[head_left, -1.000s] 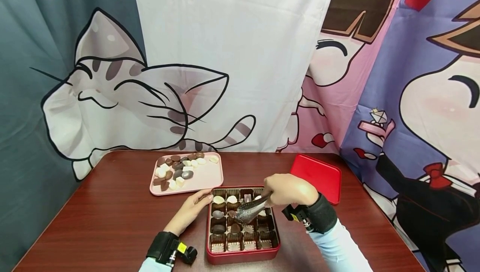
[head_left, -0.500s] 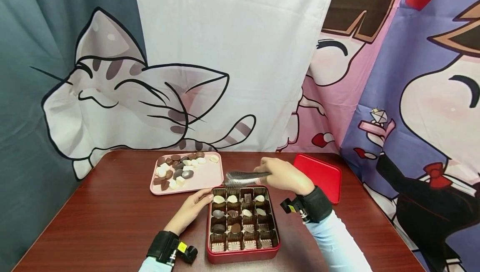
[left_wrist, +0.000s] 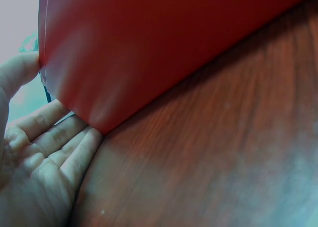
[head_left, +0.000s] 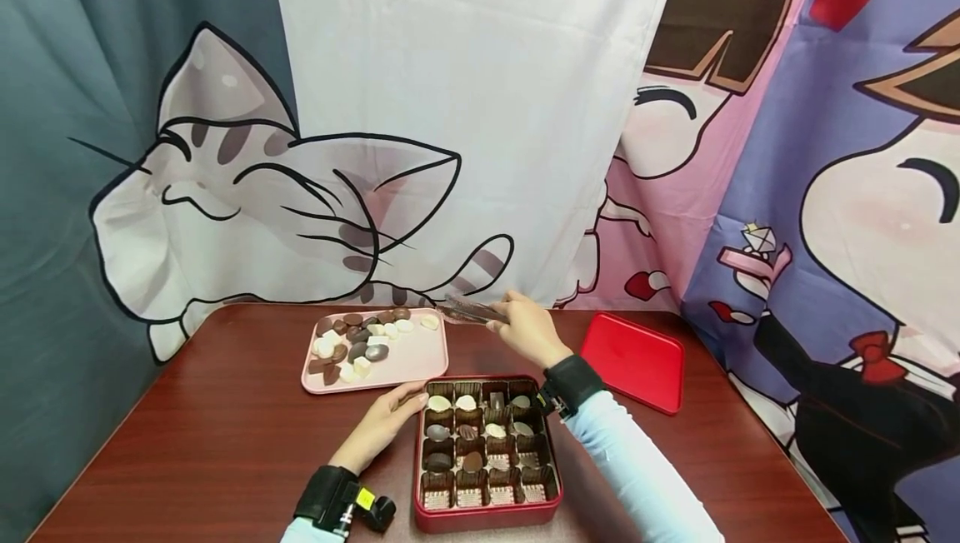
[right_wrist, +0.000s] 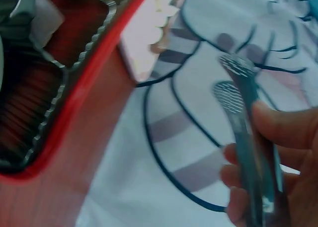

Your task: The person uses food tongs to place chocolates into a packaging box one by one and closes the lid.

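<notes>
My right hand [head_left: 529, 329] holds metal food tongs [head_left: 471, 311] above the table's back, right of the pink tray [head_left: 416, 360]. In the right wrist view, the tongs' perforated tips [right_wrist: 229, 97] stand slightly apart with nothing between them. My left hand [head_left: 381, 428] grips the back left corner of a red tin [head_left: 487, 520]; the left wrist view has the thumb and fingers [left_wrist: 82, 155] around that corner. Inside the tin, a divided insert holds white and brown chocolates [head_left: 472, 461], one to a filled compartment. Its front row has no chocolates. Several more chocolates [head_left: 358, 351] lie on the tray.
A red lid [head_left: 633, 364] lies on the table behind and right of the tin. The brown table [head_left: 225, 443] ends at the back against a printed curtain [head_left: 465, 110]. Wrist cameras [head_left: 375, 513] are strapped to both wrists.
From over the tin, my right hand has moved back and up with the tongs, uncovering a white chocolate in the second row. The left hand stays at the tin's corner.
</notes>
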`<state>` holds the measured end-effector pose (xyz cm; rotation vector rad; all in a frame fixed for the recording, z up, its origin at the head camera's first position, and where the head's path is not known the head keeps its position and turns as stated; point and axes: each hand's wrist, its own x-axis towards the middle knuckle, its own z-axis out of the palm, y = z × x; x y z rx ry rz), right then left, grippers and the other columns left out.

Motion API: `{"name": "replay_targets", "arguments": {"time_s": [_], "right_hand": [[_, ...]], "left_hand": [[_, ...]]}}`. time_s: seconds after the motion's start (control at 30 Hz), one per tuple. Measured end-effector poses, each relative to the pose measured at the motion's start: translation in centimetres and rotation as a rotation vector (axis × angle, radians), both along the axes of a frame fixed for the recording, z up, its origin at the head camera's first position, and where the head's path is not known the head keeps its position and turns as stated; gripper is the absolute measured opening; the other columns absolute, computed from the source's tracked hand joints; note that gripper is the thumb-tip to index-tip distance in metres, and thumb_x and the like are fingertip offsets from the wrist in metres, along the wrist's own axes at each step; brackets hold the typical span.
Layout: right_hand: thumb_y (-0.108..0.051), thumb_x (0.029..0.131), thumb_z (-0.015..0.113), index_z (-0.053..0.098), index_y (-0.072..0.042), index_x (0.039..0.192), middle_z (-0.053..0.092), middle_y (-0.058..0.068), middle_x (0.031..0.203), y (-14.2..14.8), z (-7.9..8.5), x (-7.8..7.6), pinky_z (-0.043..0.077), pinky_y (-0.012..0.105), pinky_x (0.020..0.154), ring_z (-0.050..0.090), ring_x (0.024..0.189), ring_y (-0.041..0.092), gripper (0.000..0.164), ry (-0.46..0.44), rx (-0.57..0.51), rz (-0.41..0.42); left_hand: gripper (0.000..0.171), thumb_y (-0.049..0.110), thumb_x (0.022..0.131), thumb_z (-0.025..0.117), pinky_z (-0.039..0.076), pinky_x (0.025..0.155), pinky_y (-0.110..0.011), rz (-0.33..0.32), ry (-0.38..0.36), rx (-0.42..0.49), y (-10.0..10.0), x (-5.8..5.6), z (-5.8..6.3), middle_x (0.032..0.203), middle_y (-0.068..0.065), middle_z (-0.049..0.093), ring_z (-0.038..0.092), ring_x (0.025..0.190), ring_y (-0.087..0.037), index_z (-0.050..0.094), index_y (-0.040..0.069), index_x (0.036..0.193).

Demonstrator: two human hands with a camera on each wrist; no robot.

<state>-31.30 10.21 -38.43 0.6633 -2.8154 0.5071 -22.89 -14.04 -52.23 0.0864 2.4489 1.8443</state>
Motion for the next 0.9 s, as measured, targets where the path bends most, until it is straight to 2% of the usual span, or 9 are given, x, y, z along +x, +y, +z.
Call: {"name": "replay_targets", "arguments": {"time_s": [0.13, 0.37, 0.53, 0.67, 0.9], "right_hand": [[-0.023, 0.093, 0.072, 0.073, -0.007, 0.125, 0.064, 0.007, 0.098, -1.0, -1.3, -1.6, 0.054, 0.040, 0.070, 0.064, 0.089, 0.025, 0.035, 0.053, 0.004, -0.021], [-0.021, 0.093, 0.072, 0.075, -0.008, 0.120, 0.068, 0.009, 0.106, -2.6, -3.5, -3.5, 0.059, 0.049, 0.082, 0.069, 0.104, 0.031, 0.031, 0.025, 0.032, -0.056], [-0.021, 0.093, 0.071, 0.076, -0.008, 0.118, 0.068, 0.011, 0.108, -3.6, -4.9, -4.2, 0.059, 0.051, 0.083, 0.068, 0.105, 0.033, 0.028, 0.013, 0.060, -0.059], [-0.020, 0.093, 0.072, 0.076, -0.008, 0.118, 0.069, 0.011, 0.109, -4.4, -5.4, -4.6, 0.060, 0.050, 0.082, 0.068, 0.106, 0.033, 0.027, 0.027, 0.086, -0.067], [-0.018, 0.094, 0.072, 0.077, -0.008, 0.113, 0.066, 0.011, 0.105, -5.5, -5.5, -4.8, 0.061, 0.046, 0.081, 0.066, 0.103, 0.033, 0.022, -0.021, 0.154, -0.070]], "left_hand": [[0.050, 0.029, 0.100, 0.062, 0.043, 0.114, -0.046, -0.001, -0.004, 0.004, 0.0, 0.1, 0.1, 0.144, -0.018, 0.060, 0.054, 0.137, -0.032, 0.056, 0.003, 0.143], [0.050, 0.027, 0.100, 0.061, 0.045, 0.110, -0.040, -0.012, 0.006, 0.008, 0.0, 0.2, 0.2, 0.140, -0.019, 0.063, 0.058, 0.131, -0.029, 0.055, 0.001, 0.143], [0.050, 0.028, 0.100, 0.062, 0.044, 0.114, -0.045, -0.001, -0.005, 0.017, 0.0, 0.1, -0.1, 0.141, -0.018, 0.063, 0.057, 0.134, -0.031, 0.056, 0.003, 0.143], [0.049, 0.028, 0.101, 0.061, 0.044, 0.114, -0.045, 0.000, -0.003, 0.019, -0.1, 0.0, -0.3, 0.140, -0.017, 0.064, 0.058, 0.133, -0.030, 0.056, 0.003, 0.142], [0.047, 0.027, 0.100, 0.062, 0.044, 0.111, -0.038, 0.007, 0.002, 0.017, 0.0, -0.1, -0.2, 0.137, -0.015, 0.066, 0.059, 0.130, -0.026, 0.058, 0.004, 0.141]]}}
